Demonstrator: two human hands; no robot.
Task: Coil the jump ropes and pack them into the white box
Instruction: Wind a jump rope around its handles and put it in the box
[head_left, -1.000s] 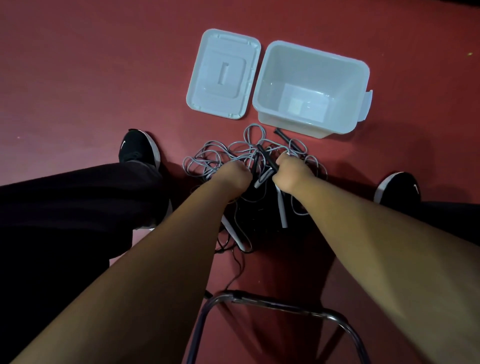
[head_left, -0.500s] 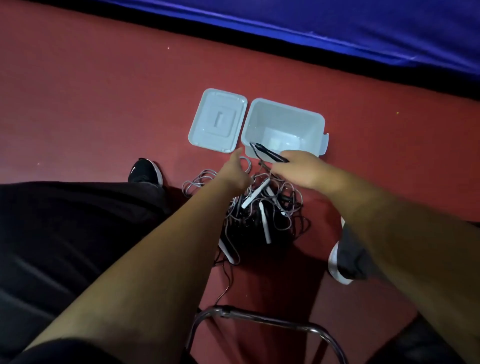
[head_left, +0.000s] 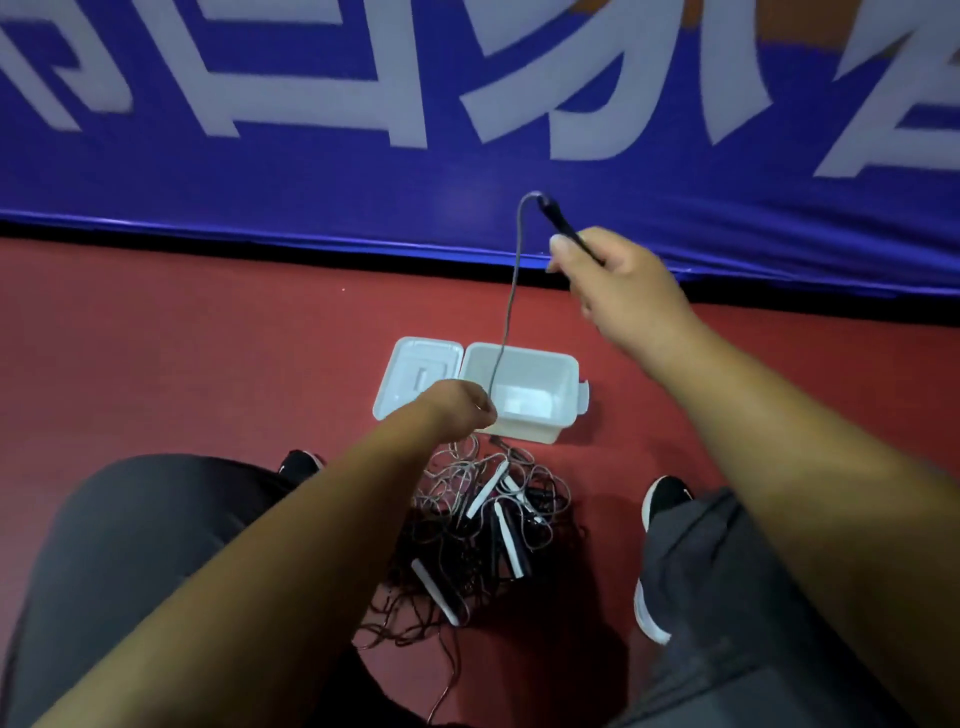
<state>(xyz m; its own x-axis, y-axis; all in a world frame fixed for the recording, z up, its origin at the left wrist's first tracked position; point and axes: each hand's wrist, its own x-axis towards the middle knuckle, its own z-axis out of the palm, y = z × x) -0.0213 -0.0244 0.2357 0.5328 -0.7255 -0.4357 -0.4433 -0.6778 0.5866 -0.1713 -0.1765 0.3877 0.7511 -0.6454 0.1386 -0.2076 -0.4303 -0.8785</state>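
A tangled pile of jump ropes (head_left: 483, 525), grey and dark cords with black-and-white handles, lies on the red floor between my feet. My right hand (head_left: 618, 280) is raised high and grips a black handle (head_left: 561, 221). From that handle a grey cord (head_left: 511, 291) hangs down to my left hand (head_left: 462, 405), which pinches it just in front of the white box (head_left: 563, 384). The box stands open, and nothing shows inside it but a white patch on its floor.
The box's white lid (head_left: 410, 374) lies flat on the floor, touching the box's left side. A blue banner (head_left: 363, 171) with large white characters runs along the far edge of the floor. My black shoes (head_left: 662, 499) flank the pile.
My right hand has lifted the black handle from just above the pile to well above the box, drawing one cord taut. My left hand rose off the pile and now holds that cord.
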